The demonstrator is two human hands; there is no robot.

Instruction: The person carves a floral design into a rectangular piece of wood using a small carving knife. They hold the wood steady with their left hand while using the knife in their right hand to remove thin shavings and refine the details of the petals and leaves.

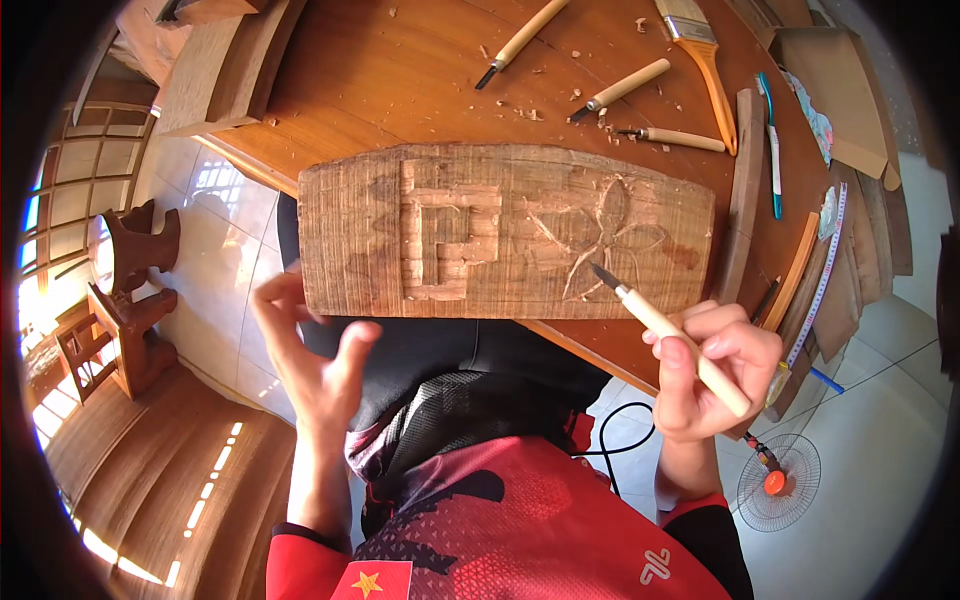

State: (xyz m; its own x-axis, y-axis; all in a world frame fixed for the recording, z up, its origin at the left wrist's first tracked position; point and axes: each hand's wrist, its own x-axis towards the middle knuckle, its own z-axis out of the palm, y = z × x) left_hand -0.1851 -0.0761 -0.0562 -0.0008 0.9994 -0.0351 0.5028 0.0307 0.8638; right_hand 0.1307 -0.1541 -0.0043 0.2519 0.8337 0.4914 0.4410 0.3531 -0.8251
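Observation:
A thick wooden board [350, 240] lies across the near edge of the table, carved with a raised blocky shape at its left and a petalled flower [606, 238] at its right. My right hand [715, 370] grips a carving chisel [672, 330] by its pale wooden handle. The dark blade points up and left, over or against the flower's lower petals; contact is hard to tell. Beside the board's lower left corner, my left hand [318, 350] has its thumb and fingers apart and holds nothing.
More wooden-handled chisels [525, 40] lie among shavings beyond the board. A paintbrush [700, 60], a blue toothbrush [772, 150] and a measuring tape [820, 285] are at the right. Wooden blocks [230, 70] stand far left. A fan [780, 482] is on the floor at lower right.

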